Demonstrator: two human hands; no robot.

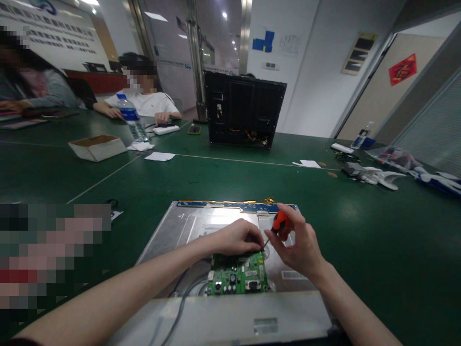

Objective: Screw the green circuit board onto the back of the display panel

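In front of me a metal-backed display panel (291,259) lies on the green table, with a green circuit board (237,276) on its back. My right hand (302,242) grips a red and black screwdriver (280,221), tilted so its thin shaft points down at the board's upper right corner. My left hand (239,238) rests over the board's upper edge, thumb and fingers pinched close to the screwdriver tip. Whatever sits between those fingertips is too small to make out. A grey cable (183,302) runs from the board's left side toward me.
A black monitor housing (247,110) stands upright at the back. An open box (97,148) and a water bottle (131,117) are on the left, near two seated people. To the right lie gloves (374,175), cables, a plastic bag (396,157) and another bottle (361,137).
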